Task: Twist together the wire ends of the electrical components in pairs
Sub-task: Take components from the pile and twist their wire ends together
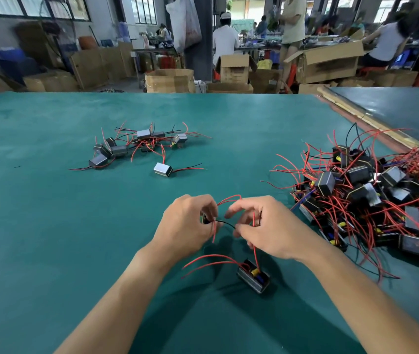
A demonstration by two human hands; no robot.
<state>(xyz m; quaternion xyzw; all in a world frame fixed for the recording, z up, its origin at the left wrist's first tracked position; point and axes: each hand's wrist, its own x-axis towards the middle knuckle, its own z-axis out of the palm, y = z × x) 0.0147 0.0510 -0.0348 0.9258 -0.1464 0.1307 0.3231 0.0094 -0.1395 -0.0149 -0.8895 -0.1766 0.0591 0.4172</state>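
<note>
A small cluster of components [136,145] lies on the table [37,226] at left. The left hand [186,226] pinches one end of a black wire [225,223] and the right hand [264,231] pinches the other, above a component [253,278] lying on the table. A tangled pile [372,200] sits at right.

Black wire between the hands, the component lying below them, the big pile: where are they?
Black wire [225,223], head view, mid-span.
Component [253,279], head view, top face.
Big pile [327,182], head view, a grey box.

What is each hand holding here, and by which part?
The left hand grips a mostly hidden component; the right hand pinches the black wire at its end, a red wire also running through its fingers.
</note>
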